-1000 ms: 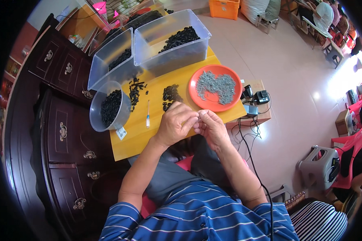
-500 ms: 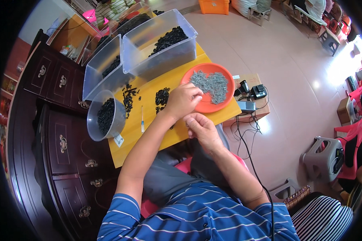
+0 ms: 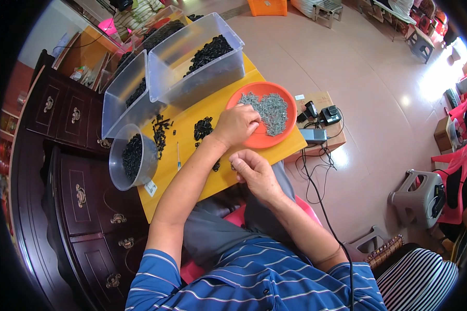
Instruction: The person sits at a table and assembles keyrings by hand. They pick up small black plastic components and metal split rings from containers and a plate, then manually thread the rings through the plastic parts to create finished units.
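My left hand [image 3: 236, 126] is at the left rim of an orange plate [image 3: 255, 141], fingers curled and closed near the grey screws [image 3: 276, 111] heaped in it. Whatever those fingers hold, if anything, is hidden. Nearer to me, my right hand [image 3: 258, 175] is closed in a pinch at the table's near edge. A small dark bit shows at its fingertips, too small to name. Beside my left wrist, a pile of small black parts [image 3: 203, 127] lies on the yellow table [image 3: 189, 111]. Left of my forearm is a thin screwdriver-like tool [image 3: 179, 157].
Clear plastic bins [image 3: 202, 84] with black parts stand at the far left, a round clear tub [image 3: 151, 165] nearer. Dark wooden drawers [image 3: 78, 176] border the left. A cardboard box [image 3: 337, 139] right of the table carries electronic devices and cables. A grey stool [image 3: 412, 199] stands farther right.
The whole view has shifted slightly. Both hands stay close to where they were, the left at the plate and the right below it, still closed.
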A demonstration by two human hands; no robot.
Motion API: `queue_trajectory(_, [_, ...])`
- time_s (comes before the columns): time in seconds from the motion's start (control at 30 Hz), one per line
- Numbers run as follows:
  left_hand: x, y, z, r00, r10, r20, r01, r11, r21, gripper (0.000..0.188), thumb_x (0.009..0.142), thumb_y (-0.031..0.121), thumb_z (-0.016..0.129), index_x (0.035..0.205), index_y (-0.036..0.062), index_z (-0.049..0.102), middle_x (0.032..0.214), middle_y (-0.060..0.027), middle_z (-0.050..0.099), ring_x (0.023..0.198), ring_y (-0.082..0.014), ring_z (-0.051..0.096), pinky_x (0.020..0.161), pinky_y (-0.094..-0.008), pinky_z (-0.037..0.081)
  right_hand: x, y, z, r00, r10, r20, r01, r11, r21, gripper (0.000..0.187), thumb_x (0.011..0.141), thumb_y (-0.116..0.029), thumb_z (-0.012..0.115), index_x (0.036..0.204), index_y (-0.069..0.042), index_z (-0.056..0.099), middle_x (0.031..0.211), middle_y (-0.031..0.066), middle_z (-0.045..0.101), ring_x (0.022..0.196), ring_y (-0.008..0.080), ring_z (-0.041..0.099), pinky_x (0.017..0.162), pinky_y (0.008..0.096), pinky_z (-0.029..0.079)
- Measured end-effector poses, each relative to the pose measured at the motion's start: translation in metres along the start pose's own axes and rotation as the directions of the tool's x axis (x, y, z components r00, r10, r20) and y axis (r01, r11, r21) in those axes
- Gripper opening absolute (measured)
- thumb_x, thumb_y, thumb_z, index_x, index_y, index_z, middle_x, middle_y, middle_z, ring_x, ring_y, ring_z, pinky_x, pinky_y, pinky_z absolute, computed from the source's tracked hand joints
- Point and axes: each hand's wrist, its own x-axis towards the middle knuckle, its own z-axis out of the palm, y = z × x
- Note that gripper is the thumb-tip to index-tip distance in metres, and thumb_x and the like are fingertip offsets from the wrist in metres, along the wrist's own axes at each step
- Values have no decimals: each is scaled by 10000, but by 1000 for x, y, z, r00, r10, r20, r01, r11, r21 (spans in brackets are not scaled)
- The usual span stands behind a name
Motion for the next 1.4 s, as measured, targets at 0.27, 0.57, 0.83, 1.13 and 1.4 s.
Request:
queue_trajectory(0.27, [6,2,-3,993,113,18,-114,992,61,26,792,157,709,799,134,718,838,-34,641,879,-250,641,745,-402,543,0,1,0,1000,11,24,-10,999,-45,162,985,-65,597,1138,-13,600,925,-20,603,729,34,523,658,202,453])
queue_trajectory(0.57, [9,2,-6,987,82,139,-94,992,81,43,790,165,708,795,124,702,838,-49,654,896,-273,653,756,-419,547,-2,0,0,998,29,54,-27,999,-38,160,974,-66,613,1124,-13,615,934,-27,599,738,23,514,668,193,449])
queue_trajectory(0.83, [16,8,-12,952,17,307,-68,986,155,87,789,154,655,799,69,669,845,-105,669,841,-330,660,765,-473,539,-3,0,2,997,30,75,-28,999,-27,157,969,-67,622,1116,-15,609,916,-33,583,728,26,497,661,195,441])
queue_trajectory(1.13, [-41,26,-60,976,-186,-108,121,889,-441,65,814,-15,580,861,22,556,772,-61,578,667,-148,574,650,-289,497,-3,2,0,1000,-2,25,3,999,-46,172,977,-87,620,1139,-30,619,903,-35,583,760,35,509,675,207,452])
queue_trajectory(1.4, [-122,57,-71,901,-420,-105,236,680,-695,131,851,-74,600,958,-1,616,927,-37,592,844,-68,580,734,-226,496,-5,-2,4,999,-36,-12,34,995,-89,121,977,-70,623,1092,-44,652,876,-47,589,744,29,506,659,206,436])
